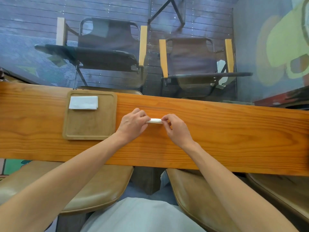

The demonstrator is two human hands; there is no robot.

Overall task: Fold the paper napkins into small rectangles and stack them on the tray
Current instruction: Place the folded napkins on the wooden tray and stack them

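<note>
A white paper napkin (154, 121), folded thin, is held edge-on just above the wooden counter (217, 131). My left hand (133, 124) pinches its left end and my right hand (175, 128) pinches its right end. To the left lies a square wooden tray (91, 128). A folded white napkin rectangle (83, 102) rests in the tray's far left corner. Most of the held napkin is hidden by my fingers.
Tan padded stools (93, 185) (209, 198) stand under the counter's near edge. Beyond a glass pane, two dark folding chairs (107, 52) (197, 64) with wooden armrests stand on a plank deck.
</note>
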